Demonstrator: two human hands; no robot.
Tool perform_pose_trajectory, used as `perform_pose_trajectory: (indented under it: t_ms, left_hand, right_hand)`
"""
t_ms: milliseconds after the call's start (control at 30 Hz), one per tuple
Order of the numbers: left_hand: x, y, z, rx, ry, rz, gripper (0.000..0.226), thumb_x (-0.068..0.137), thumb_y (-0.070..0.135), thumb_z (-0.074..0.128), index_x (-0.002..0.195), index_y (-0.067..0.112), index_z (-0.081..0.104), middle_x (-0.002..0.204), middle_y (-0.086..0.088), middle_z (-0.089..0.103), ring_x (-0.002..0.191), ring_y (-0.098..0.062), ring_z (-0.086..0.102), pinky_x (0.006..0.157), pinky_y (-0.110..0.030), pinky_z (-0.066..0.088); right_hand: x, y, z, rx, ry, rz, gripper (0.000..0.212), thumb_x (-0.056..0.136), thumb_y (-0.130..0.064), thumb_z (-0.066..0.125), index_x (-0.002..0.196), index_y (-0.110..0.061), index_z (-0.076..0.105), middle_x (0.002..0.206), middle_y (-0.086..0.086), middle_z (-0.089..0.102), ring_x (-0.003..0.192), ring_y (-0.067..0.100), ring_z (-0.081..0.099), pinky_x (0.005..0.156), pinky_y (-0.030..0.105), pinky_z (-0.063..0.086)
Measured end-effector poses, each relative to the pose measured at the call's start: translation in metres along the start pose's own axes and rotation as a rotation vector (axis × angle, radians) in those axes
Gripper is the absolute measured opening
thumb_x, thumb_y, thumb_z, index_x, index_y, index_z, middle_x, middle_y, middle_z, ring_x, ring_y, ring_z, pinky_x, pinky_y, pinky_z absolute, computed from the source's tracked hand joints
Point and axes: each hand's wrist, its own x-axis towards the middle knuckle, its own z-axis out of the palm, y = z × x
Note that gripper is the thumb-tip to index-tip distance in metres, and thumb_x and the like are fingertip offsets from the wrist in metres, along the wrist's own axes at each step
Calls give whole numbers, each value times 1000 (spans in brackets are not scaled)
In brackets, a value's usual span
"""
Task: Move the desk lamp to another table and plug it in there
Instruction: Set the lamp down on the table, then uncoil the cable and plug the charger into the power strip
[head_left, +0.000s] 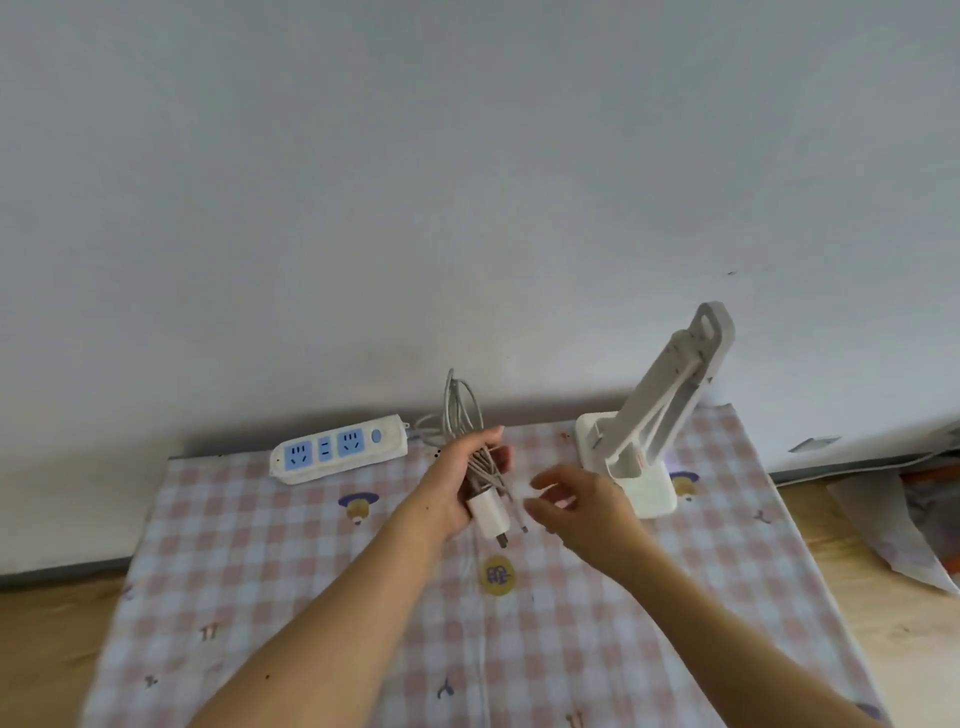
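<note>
Looks about halfway. Got the desk lamp (670, 384) standing folded at the back right of the checked table (311, 597). Gripping the coiled cable (460, 405) and its plug adapter (488, 514) in the left hand (457, 478), with the right hand (582, 504) loose-fingered beside it, holding nothing. Need to uncoil, hook up, and plug into the power strip (337, 449).

The desk lamp (654, 431) and power strip (337, 449) look smooth white plastic; the checked cloth (291, 571) is matt fabric; the charger plug (488, 512) glossy plastic.
</note>
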Motion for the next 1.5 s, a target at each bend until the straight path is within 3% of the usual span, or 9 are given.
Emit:
perform_pose_trajectory:
  t_ms: [333,500,667,800,1033,1233,1333,1433,1500]
  left_hand:
    - [-21,-3,-68,162,-174,-56,28,63,19,79,89,14,72,84,-6,68,78,-22,61,76,-35,47]
    - [-27,1,-96,396,-24,-4,37,61,32,85,90,15,72,91,-7,75,83,-23,70,76,-35,55]
    - [-33,12,-108,725,61,87,28,68,10,83,90,13,65,79,-5,71,60,-11,66,56,-24,55]
    - [-35,24,-112,1245,34,-24,71,65,-1,78,126,20,48,105,-7,66,87,-21,66,77,-33,55]
    - [-46,45,-94,1320,8,249,31,70,-1,55,72,27,69,73,5,62,66,-9,56,56,-20,43]
    - [-65,61,-74,1209,-121,248,41,66,-4,35,48,19,64,60,-2,61,51,-12,46,48,-23,44]
    - [-74,66,-73,1085,-115,263,30,59,1,36,43,16,57,48,-2,55,39,-12,41,48,-25,44]
    - [-76,72,-81,1097,-12,337,31,64,3,37,46,19,57,52,-2,58,43,-14,46,53,-30,46]
    - [-72,74,-91,1204,83,396,33,76,3,38,55,19,58,67,-8,62,58,-23,52,62,-39,56]
  right_hand:
    - [13,-33,53,168,-293,144,21,76,1,66,90,-15,69,71,0,68,57,10,60,52,21,53]
    - [12,-27,50,200,-99,264,12,81,-1,57,77,-7,67,69,7,68,52,15,60,48,24,50]
    - [10,-7,30,-213,-39,291,12,83,-9,54,78,-14,64,73,4,70,59,16,65,54,28,55]
    - [2,11,15,-424,-64,348,33,79,-9,56,109,-22,57,92,2,63,76,21,63,70,35,58]
    - [4,-39,22,-143,396,-62,40,79,-5,55,113,-26,61,109,-5,66,80,18,59,73,29,44]
    - [8,-94,33,-164,4,-262,66,74,-5,61,130,-38,49,114,-15,56,79,12,65,72,24,52]
    - [16,-102,42,-4,-221,-171,43,76,-5,65,115,-22,61,103,-2,66,78,15,63,60,26,52]
    - [20,-98,42,52,-133,-87,2,80,-13,66,78,-15,65,72,-1,70,63,11,58,57,29,50]
    - [23,-94,36,-22,29,-92,12,79,-26,68,70,-21,63,61,-7,68,57,8,58,60,27,49]
